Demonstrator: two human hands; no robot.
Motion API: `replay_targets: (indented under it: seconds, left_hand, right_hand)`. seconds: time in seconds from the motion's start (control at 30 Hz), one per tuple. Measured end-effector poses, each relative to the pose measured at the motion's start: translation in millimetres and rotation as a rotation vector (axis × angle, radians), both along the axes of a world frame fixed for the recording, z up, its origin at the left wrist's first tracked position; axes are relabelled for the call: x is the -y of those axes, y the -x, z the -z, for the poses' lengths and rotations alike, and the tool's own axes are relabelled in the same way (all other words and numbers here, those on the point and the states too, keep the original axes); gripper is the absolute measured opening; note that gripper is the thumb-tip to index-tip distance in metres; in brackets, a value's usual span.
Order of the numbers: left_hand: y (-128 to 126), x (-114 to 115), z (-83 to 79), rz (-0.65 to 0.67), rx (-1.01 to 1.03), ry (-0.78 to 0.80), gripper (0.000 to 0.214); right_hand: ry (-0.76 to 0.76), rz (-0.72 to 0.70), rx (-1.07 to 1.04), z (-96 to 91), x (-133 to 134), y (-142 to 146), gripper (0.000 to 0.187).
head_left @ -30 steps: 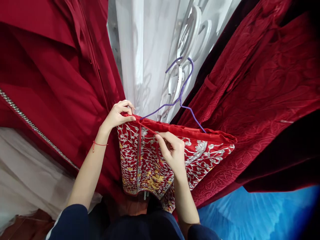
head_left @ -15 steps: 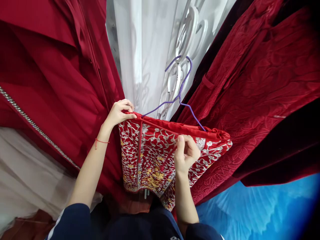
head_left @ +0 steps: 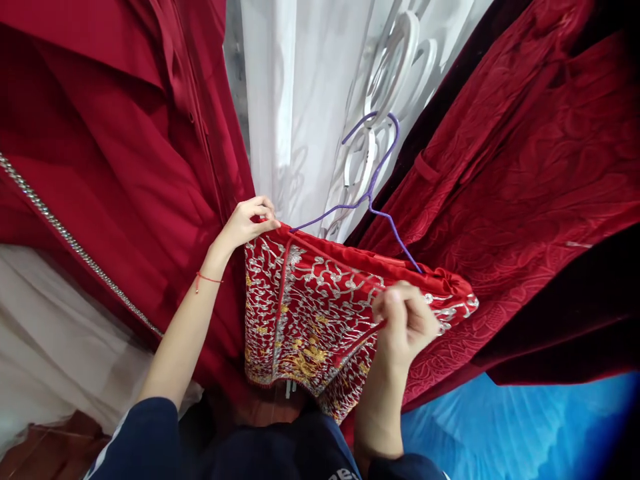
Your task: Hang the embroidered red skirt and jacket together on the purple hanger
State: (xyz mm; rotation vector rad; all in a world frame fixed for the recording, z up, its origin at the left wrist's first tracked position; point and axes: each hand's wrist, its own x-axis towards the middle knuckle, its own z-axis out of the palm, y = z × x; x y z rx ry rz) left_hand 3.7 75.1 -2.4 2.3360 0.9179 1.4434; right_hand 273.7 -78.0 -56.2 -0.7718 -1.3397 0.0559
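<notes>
A red bodice (head_left: pixel 320 300) with silver and gold embroidery hangs from a purple wire hanger (head_left: pixel 383 160). My left hand (head_left: pixel 254 219) pinches its satin top edge at the left corner, beside the hanger's left arm. In front of the bodice's right half, my right hand (head_left: pixel 407 320) is closed in a pinch, slightly blurred. From its fingers a thin red cord (head_left: pixel 361 345) slants down to the left across the embroidery. Part of the bodice's right side is hidden behind this hand.
The hanger hooks onto a white ring chain (head_left: pixel 395 67) in front of white drapery (head_left: pixel 315 87). Dark red garments hang at the left (head_left: pixel 110 153) and right (head_left: pixel 530 200). Pale fabric (head_left: pixel 65 333) lies at lower left, bright blue fabric (head_left: pixel 500 427) at lower right.
My right hand has moved right and slightly down, drawing the red cord along with it. My left hand keeps its pinch at the corner. The whole view has shifted slightly.
</notes>
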Motion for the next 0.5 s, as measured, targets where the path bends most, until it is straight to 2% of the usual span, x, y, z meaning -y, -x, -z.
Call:
replay_targets:
  seconds: [0.1,0.13,0.17,0.2,0.23,0.3,0.37,0.43,0.5]
  left_hand:
    - [-4,7,-5.5,-0.011,-0.006,0.036,0.046]
    - [-5,10,-7.0,-0.022,-0.011,0.052,0.041]
    - [-5,13,-8.1,-0.037,-0.020,0.075,0.036]
    - [-4,16,-8.8,-0.058,-0.033,0.101,0.031]
    - [-2,19,-9.2,-0.086,-0.052,0.130,0.027]
    - [3,24,-9.6,-0.162,-0.103,0.186,0.022]
    - [7,30,-11.0,-0.236,-0.162,0.228,0.017]
    - [9,36,-14.8,-0.279,-0.211,0.255,0.015]
    - [5,44,-20.4,-0.304,-0.230,0.254,0.013]
  right_hand:
    - [0.242,-0.491,0.561,-3.0,0,4,0.020]
    - [0.313,-0.583,0.691,-2.7,-2,7,0.018]
    - [0.370,-0.610,0.757,-1.6,-5,9,0.016]
    - [0.396,-0.572,0.761,-0.1,-7,10,0.015]
    - [0.383,-0.484,0.717,1.7,-8,8,0.015]
    - [0.262,-0.236,0.559,4.0,-8,-2,0.015]
    - [0.066,0.112,0.385,2.5,-5,-24,0.015]
    - [-0.097,0.537,0.248,-3.2,-3,-52,0.011]
    - [-0.093,0.842,0.226,-10.4,-6,-79,0.015]
